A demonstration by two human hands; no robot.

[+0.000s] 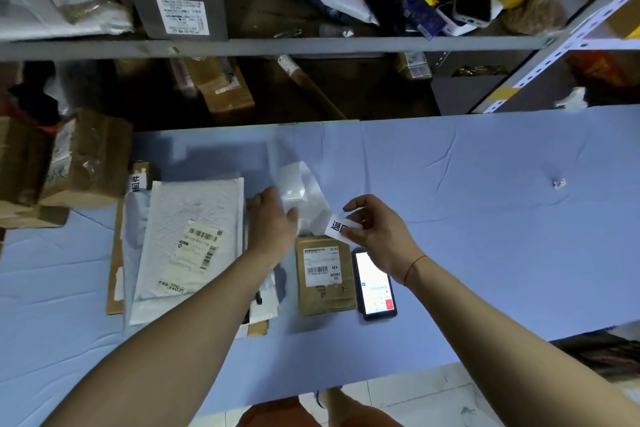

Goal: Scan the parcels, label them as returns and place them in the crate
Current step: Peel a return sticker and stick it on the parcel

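A small brown parcel (325, 279) with a white shipping label lies on the blue table, just below both hands. My right hand (375, 230) pinches a white return label (341, 226) with black characters above the parcel's top edge. My left hand (273, 218) grips a glossy white backing sheet (299, 189) that curls up between the hands. A white padded mailer (188, 239) with a barcode label lies to the left on a stack of flat parcels. No crate is in view.
A phone (375, 282) with a lit screen lies right of the brown parcel. Brown boxes (83, 159) are stacked at the table's left end. Grey shelves (277, 45) full of parcels stand behind the table (485, 218). A scrap of paper (558, 183) lies far right.
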